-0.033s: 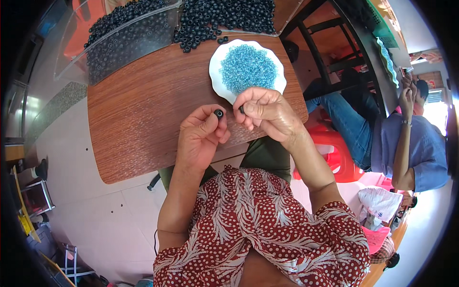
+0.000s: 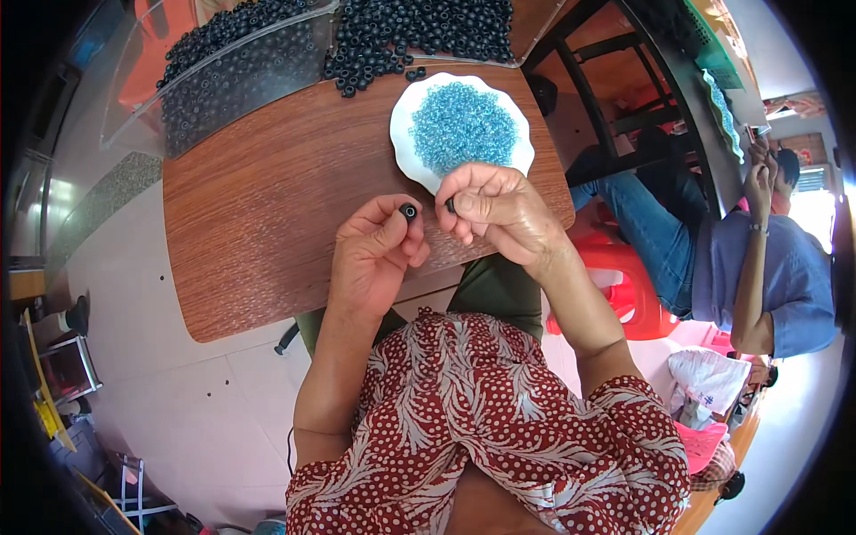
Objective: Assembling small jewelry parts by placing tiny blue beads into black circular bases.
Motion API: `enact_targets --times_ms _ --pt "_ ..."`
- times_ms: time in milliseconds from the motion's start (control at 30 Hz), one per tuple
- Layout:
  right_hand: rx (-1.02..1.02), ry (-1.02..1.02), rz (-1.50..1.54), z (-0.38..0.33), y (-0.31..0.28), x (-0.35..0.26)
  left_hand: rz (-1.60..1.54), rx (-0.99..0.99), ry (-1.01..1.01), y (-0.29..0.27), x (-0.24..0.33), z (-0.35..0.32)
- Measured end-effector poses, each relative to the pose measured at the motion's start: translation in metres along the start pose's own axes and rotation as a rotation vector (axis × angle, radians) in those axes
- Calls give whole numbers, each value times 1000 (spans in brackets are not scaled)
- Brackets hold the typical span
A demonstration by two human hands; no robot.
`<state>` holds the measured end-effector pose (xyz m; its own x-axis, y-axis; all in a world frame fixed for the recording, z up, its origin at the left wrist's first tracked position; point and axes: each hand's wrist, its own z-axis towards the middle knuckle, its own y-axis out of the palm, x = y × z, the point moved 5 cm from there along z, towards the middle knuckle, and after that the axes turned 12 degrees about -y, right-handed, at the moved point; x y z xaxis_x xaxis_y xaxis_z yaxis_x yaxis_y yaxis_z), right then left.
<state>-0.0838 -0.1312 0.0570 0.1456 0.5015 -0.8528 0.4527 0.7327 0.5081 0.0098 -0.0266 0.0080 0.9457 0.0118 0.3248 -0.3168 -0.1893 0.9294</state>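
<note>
Left hand (image 2: 370, 245) pinching a black bead (image 2: 408, 212), right hand (image 2: 499, 209) a dark piece (image 2: 450, 205), I hold them unjoined, loose black beads (image 2: 428, 27) remaining beyond

Black on the left held bead (image 2: 409, 211), black on the right held piece (image 2: 450, 205), black across the far bead heap (image 2: 423, 31)! Here's translucent blue for the small beads (image 2: 464, 125), white plate (image 2: 402, 134), brown wood-grain tabletop (image 2: 267, 205); near, a dark-red top (image 2: 446, 374) flashes pale dots and leafy sprays!
</note>
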Motion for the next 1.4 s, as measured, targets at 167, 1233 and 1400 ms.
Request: enact_targets --times_ms 167,1233,1400 --pt "69 -34 -38 -2 2 3 -4 9 -4 -2 -3 0" --pt "167 -239 -450 -19 13 -8 82 114 -67 -1 -17 0" --pt "148 -252 -504 -21 16 -10 98 153 -67 -1 -18 0"
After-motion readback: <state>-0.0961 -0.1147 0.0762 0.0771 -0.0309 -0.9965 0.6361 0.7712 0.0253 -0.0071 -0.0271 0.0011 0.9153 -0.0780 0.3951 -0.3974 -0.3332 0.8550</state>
